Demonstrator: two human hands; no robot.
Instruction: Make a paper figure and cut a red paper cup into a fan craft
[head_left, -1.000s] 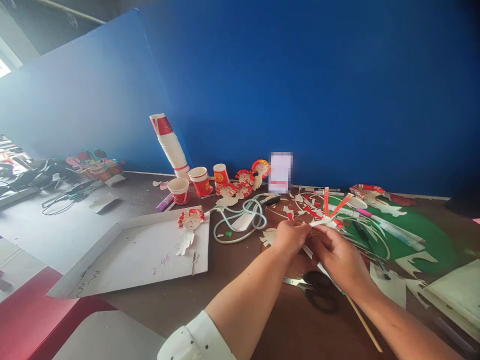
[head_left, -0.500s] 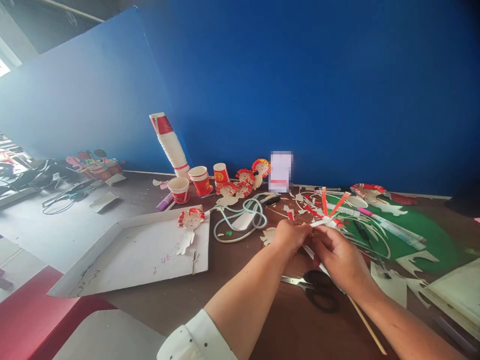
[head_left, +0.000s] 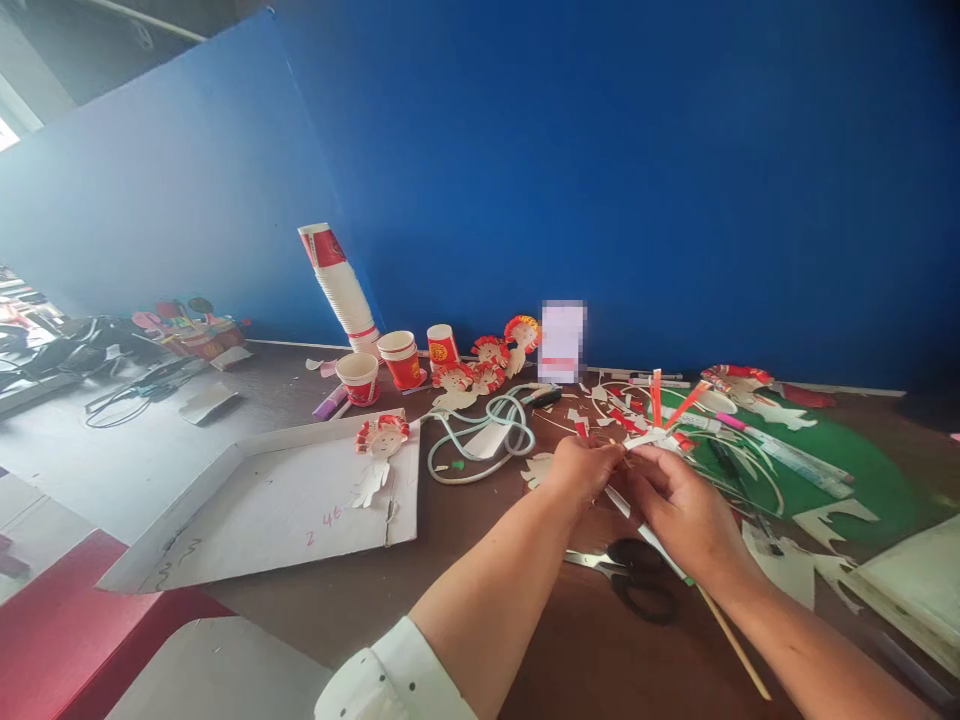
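Note:
Both hands meet over the right half of the dark table. Fingers of my left hand [head_left: 586, 468] are closed on the near left side of a cut paper cup piece [head_left: 658, 437], whose red and white strips fan outward. My right hand [head_left: 679, 505] has its fingers closed on the same piece from the right. My fingers partly cover the piece. Just below the hands lie black-handled scissors [head_left: 637, 585], blades pointing left. A thin wooden stick [head_left: 735, 645] slants beneath my right wrist.
A cardboard tray lid [head_left: 255, 535] at left holds a paper figure [head_left: 381, 440] with a red fringe. Behind stand stacked paper cups [head_left: 345, 300], more red cups [head_left: 403, 365] and a coiled cable [head_left: 480, 470]. Paper scraps and markers [head_left: 795, 460] lie at right. A blue partition [head_left: 600, 180] rises behind.
The red strips of the cup piece have tilted slightly to the right. Both hands keep nearly the same place, and the rest of the table looks the same.

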